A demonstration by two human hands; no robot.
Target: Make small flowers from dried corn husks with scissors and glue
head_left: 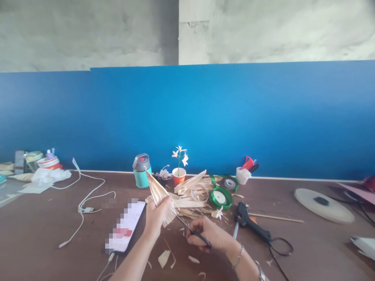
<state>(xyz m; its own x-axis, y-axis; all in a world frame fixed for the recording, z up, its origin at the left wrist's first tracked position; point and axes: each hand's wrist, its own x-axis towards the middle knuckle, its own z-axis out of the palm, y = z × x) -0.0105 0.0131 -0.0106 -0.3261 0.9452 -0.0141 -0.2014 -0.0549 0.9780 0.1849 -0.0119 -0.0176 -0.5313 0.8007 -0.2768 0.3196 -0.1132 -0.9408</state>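
The left hand (155, 215) pinches the lower part of a dried husk (158, 189) between thumb and fingers; the husk is raised above the bench (52, 218), its pointed tip up and to the left. The right hand (210, 233) is closed around the handles of the scissors (184, 224), whose blades point far-left and meet the husk's right edge beside the left thumb.

Hazards, as judged: the blades may nick the thumb if the pinch sits too close to the cut line. The husk may split along its grain if twisted or pulled taut. A loose pinch may let it fold between the blades. Loose scraps (164, 258) lie near; the glue gun (243, 215) lies right, its cord a snag risk.
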